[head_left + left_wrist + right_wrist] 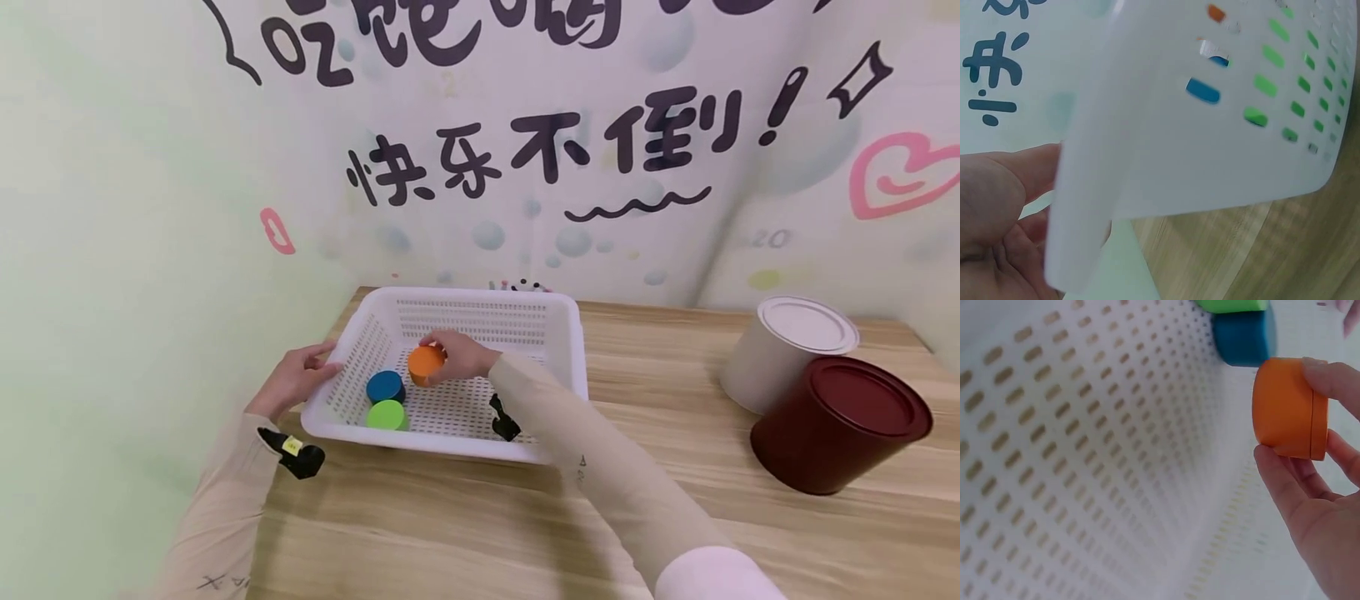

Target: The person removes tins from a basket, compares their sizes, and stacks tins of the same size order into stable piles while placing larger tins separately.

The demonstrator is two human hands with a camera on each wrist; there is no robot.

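Inside a white perforated plastic basket (450,444), my right hand (467,356) holds an orange round container (424,364) between thumb and fingers. The right wrist view shows a thin seam near one end of this orange container (1285,407). Close beside it in the basket are a blue round container (385,387) and a bright green one (387,414), lined up along the left side. My left hand (295,379) grips the basket's left rim, with the thumb and fingers on either side of the rim (1088,169) in the left wrist view.
The basket stands on a wood-grain table (420,517) near the wall. To the right are a white lidded can (776,367) and, in front of it, a dark red lidded can (817,437). A wall hanging (480,183) with large black lettering rises behind the table.
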